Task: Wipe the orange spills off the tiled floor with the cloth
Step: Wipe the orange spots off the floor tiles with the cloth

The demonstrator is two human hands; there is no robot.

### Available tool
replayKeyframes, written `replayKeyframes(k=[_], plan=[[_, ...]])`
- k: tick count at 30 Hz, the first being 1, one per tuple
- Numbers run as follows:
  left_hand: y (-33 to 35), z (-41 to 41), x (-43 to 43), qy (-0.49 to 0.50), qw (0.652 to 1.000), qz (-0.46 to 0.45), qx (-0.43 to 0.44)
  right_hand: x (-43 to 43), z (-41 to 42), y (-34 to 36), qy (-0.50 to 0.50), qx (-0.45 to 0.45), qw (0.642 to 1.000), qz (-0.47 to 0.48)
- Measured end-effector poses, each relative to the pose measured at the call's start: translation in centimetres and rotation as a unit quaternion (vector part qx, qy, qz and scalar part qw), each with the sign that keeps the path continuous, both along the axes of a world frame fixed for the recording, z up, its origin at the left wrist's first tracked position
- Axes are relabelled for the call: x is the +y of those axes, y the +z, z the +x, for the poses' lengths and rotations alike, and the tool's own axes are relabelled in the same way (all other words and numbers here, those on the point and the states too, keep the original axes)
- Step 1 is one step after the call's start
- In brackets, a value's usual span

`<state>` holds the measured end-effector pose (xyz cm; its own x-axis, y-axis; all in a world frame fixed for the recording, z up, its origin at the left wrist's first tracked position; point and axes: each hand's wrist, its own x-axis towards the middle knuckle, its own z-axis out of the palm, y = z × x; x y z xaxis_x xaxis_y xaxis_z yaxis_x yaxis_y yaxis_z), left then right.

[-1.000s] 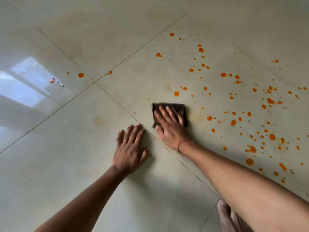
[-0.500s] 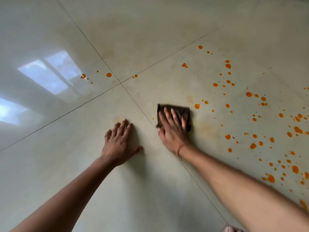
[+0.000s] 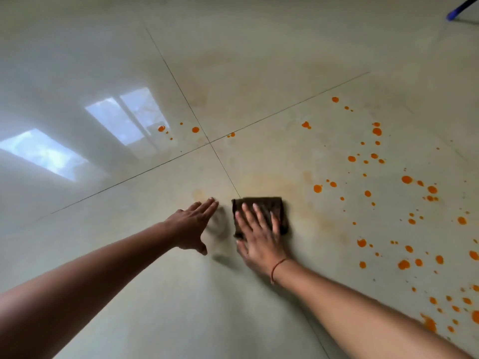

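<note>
- The wiping is in hand: the right hand lies flat, fingers spread, pressing the cloth to the floor.
- The left hand, open and empty, seems to hover just beside it.
- Next, the dark, folded cloth should sweep right, to the orange spots.

No readable text, label, brand, number or sign anywhere.
</note>
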<state>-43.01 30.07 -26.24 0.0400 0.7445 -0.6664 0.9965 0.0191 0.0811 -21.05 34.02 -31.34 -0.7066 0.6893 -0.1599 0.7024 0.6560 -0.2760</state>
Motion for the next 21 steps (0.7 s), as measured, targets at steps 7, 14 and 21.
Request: replayKeyframes(k=[7,14,21], plan=[[1.2,0.9,0.8,-0.030,0.997,-0.058,0.038,11.7,-3.0,1.3,0.099,-0.121,0.987,-0.027],[1.1,2.4,0.1,0.032,0.997,-0.057,0.041,11.7,4.8,0.9,0.343,-0.139,0.929,0.012],[2.3,2.6,1.4,0.085,0.995,-0.018,0.048,12.4,-1.8,0.9,0.214,-0.080,0.973,-0.034]])
